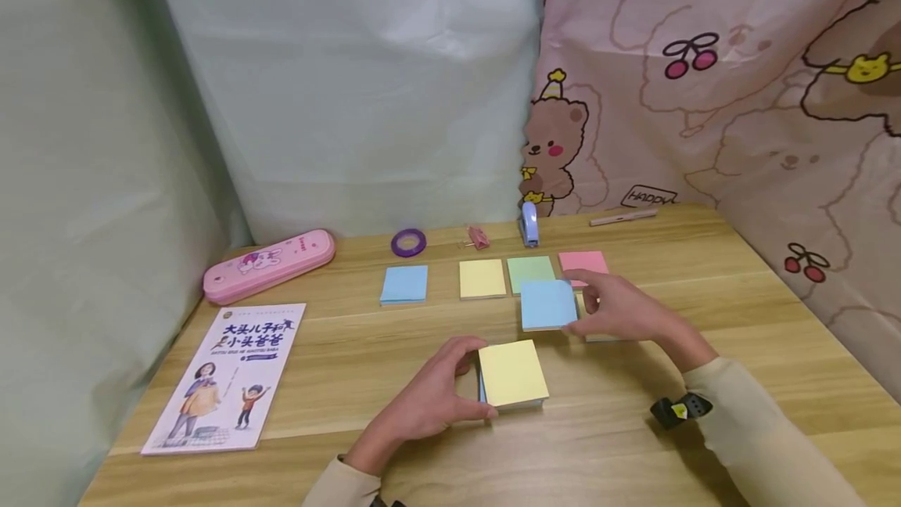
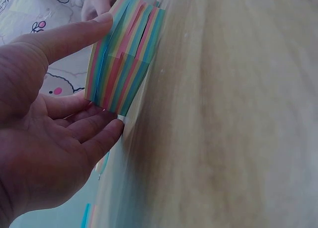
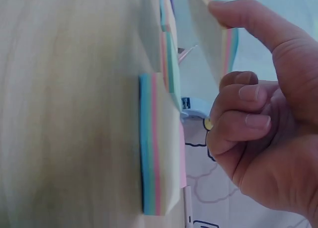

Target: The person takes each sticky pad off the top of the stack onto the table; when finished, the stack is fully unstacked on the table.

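My left hand point(image 1: 473, 380) grips a thick stack of multicoloured sticky notes point(image 1: 512, 372) with a yellow top sheet, resting on the wooden table point(image 1: 633, 444). In the left wrist view the thumb and fingers point(image 2: 94, 138) clamp its striped edge point(image 2: 124, 64). My right hand point(image 1: 577, 303) pinches a thinner blue-topped pad point(image 1: 547, 303) just above the table, between thumb and curled fingers point(image 3: 238, 94). Another striped pad point(image 3: 159, 143) lies flat below that hand. A row of pads sits behind: blue point(image 1: 404, 284), yellow point(image 1: 482, 278), green point(image 1: 529, 268) and pink point(image 1: 583, 261).
A pink pencil case point(image 1: 269, 264) and a children's booklet point(image 1: 228, 374) lie at the left. Along the back edge are a purple tape ring point(image 1: 408, 242), pink clips point(image 1: 479, 236), a small blue stapler point(image 1: 529, 224) and a pink pen point(image 1: 622, 216). Cloth hangs behind and at both sides.
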The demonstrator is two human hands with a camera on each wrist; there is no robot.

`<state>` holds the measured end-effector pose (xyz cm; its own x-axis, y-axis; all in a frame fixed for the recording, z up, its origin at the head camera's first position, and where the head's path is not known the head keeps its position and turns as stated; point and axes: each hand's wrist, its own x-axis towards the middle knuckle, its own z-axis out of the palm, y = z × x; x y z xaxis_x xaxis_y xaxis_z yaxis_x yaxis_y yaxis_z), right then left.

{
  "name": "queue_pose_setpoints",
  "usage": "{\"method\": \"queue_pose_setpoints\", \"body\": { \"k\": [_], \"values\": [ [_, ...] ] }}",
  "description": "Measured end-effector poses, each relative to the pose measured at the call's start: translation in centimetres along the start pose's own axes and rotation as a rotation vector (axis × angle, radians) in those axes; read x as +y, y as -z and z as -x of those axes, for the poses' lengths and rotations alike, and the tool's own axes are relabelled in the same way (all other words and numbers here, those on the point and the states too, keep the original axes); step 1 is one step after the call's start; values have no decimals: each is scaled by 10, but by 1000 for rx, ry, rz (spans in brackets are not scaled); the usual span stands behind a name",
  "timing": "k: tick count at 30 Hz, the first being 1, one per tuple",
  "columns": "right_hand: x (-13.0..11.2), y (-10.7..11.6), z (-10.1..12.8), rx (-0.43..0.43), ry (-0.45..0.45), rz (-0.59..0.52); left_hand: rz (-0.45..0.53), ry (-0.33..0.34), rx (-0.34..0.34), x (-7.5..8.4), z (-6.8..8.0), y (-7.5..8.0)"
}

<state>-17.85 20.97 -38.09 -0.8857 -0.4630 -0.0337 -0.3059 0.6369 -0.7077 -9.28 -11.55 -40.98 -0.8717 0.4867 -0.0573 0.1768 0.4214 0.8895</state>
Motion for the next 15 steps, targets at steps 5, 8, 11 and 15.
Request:
{"method": "queue_pose_setpoints", "body": {
  "k": [5,8,11,15],
  "values": [
    [4,-5,-2,-49,-2,13,-2,-7,4,0,0,0],
    [5,-7,-3,-77,6,15,1,-10,5,0,0,0],
    [5,-9,-4,-103,-9,18,-1,-11,6,0,0,0],
    [4,-10,-6,-124,-38,43,-6,-10,9,-1,0,0]
  ]
}}
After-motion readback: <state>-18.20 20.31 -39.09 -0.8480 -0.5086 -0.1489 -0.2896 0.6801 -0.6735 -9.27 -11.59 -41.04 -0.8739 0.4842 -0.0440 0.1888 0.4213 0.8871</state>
